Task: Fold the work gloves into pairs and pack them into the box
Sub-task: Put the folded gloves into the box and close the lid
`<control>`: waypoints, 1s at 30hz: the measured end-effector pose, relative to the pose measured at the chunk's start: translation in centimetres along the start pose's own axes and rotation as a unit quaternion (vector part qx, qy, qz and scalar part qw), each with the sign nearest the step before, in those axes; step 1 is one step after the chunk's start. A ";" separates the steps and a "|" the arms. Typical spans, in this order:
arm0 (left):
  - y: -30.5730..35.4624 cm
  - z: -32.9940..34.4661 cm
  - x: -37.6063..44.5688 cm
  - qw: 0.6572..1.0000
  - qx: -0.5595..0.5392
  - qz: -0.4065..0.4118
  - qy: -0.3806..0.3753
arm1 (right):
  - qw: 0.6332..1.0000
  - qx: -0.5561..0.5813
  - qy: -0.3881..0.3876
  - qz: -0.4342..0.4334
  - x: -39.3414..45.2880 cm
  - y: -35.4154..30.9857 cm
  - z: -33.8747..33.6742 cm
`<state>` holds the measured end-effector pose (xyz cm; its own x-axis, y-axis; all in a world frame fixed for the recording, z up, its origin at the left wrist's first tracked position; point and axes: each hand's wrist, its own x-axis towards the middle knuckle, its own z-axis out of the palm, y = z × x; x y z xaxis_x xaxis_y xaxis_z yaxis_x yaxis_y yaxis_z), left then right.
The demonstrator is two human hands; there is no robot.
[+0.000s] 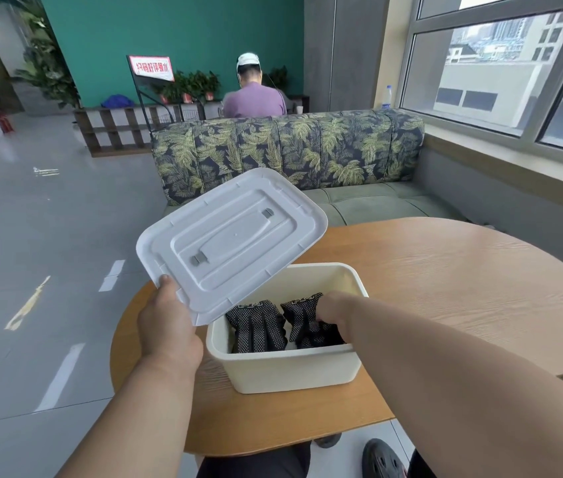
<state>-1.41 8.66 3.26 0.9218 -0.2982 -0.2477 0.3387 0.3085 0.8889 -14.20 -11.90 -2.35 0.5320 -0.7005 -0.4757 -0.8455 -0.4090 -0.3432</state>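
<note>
1. A cream rectangular plastic box stands open at lower centre of the frame, on the near left part of a round wooden table.
2. Two bundles of black work gloves with white grip dots lie side by side inside the box: the left glove bundle and the right glove bundle, touching or nearly touching in the middle.
3. The right hand reaches down into the box from the lower right of the frame; it rests on the right glove bundle, whose cuff shows just beyond the knuckles and whose dotted fabric spreads below the palm.
4. The fingertips of that hand are hidden behind the hand and the fabric, so whether they pinch the bundle or merely press on it cannot be told.
5. The left hand holds a white rectangular plastic lid with grey handle clips by its near left corner, thumb on the top face and the other fingers under the rim.
6. The lid is tilted above the box's left end, overlapping its far left corner in the frame.
7. Behind the table, across the middle of the frame, runs a leaf-patterned sofa; a person in a purple shirt sits beyond it, back turned.
8. A window fills the upper right.
</note>
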 end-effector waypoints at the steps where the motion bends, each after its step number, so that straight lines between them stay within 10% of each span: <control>1: -0.2 0.0 0.2 1.000 -0.005 0.002 -0.006 | 1.000 -0.013 -0.012 0.000 0.0 0.2 0.0; 12: 0.0 0.0 -0.6 1.000 0.016 0.021 0.000 | 0.975 -0.220 -0.019 0.032 -3.0 -1.2 0.1; 24: 0.2 -0.4 -0.7 0.998 0.043 0.043 -0.009 | 0.978 -0.012 0.203 -0.039 -6.0 0.3 -1.0; 30: 1.1 -1.3 -0.3 0.985 0.103 0.099 -0.092 | 0.868 0.445 0.211 -0.068 -7.1 2.5 -2.6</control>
<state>-1.06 10.23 3.79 0.9101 -0.4143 -0.0040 0.0924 0.1936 0.9767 -20.25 -9.46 2.24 0.4013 -0.9097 -0.1067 -0.3055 -0.0231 -0.9519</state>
